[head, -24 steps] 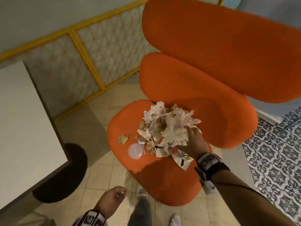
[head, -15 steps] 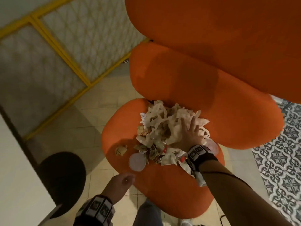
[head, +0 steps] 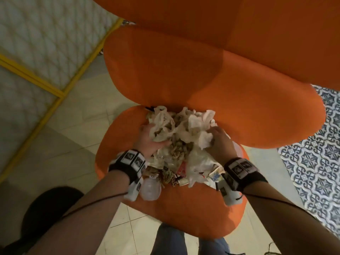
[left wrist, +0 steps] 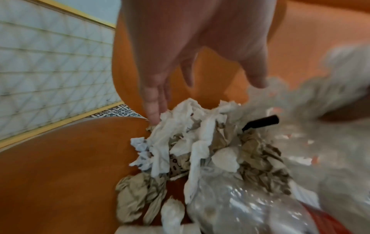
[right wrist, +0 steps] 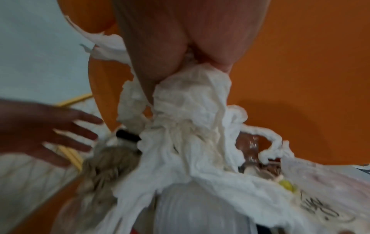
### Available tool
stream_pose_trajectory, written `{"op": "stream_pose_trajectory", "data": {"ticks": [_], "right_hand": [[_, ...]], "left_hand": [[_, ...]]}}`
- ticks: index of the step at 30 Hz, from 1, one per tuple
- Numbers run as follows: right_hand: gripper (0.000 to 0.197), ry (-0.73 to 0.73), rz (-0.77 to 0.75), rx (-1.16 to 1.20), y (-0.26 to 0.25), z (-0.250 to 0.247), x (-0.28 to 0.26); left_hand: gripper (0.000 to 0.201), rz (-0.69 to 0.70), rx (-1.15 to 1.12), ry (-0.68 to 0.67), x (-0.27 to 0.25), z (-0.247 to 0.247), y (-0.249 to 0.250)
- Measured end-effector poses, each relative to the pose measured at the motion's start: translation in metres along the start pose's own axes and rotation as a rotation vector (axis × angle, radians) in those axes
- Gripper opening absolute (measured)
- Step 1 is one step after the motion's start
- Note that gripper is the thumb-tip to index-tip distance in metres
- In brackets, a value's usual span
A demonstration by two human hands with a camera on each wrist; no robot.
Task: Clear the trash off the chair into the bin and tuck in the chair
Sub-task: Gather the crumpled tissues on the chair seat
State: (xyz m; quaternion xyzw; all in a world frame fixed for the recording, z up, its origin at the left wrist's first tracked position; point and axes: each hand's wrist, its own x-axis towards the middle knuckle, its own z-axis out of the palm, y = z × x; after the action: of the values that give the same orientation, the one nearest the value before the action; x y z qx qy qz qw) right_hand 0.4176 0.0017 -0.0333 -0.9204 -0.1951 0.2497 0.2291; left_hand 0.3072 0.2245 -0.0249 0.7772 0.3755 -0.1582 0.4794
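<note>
Left of centre in the head view, the left hand (head: pixel 147 139) lies spread, fingers straight against the trash pile (head: pixel 181 142); the pile sits mid-frame on the orange chair (head: pixel 184 205) seat; right of it, the right hand (head: pixel 219 142) pinches white tissue (right wrist: pixel 188 101). It looks light, soft and loose; probably best scooped from both sides underneath.

Chair backrest (head: pixel 202 85) walls off the trash pile (head: pixel 182 144) at 12 o'clock. Bare seat (head: pixel 184 205) at 6 and 9 o'clock leaves approach room.
</note>
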Motion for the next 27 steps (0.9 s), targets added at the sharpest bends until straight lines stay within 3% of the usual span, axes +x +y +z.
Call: {"op": "stream_pose_trajectory", "data": {"ticks": [3,8,14,20,27], "right_hand": [[0.051,0.131,-0.031,0.111,0.003,-0.023,-0.003],[0.042,0.228,-0.112,0.19,0.016,-0.046,-0.013],[0.043,0.324,-0.078,0.192,0.03,-0.048,-0.022],[0.053,0.323,0.007,0.288,0.03,-0.046,-0.029],[0.05,0.376,-0.024,0.427,0.023,-0.056,-0.035]], "left_hand": [[0.127,-0.028,0.181,-0.153,0.035,0.017,0.022],[0.135,0.028,0.517,-0.258,0.077,0.064,0.035],[0.095,-0.006,0.534,-0.105,0.094,0.08,0.037],[0.045,0.019,0.244,0.006,0.089,0.067,0.038],[0.025,0.14,-0.051,0.138,0.059,0.053,0.037]]}}
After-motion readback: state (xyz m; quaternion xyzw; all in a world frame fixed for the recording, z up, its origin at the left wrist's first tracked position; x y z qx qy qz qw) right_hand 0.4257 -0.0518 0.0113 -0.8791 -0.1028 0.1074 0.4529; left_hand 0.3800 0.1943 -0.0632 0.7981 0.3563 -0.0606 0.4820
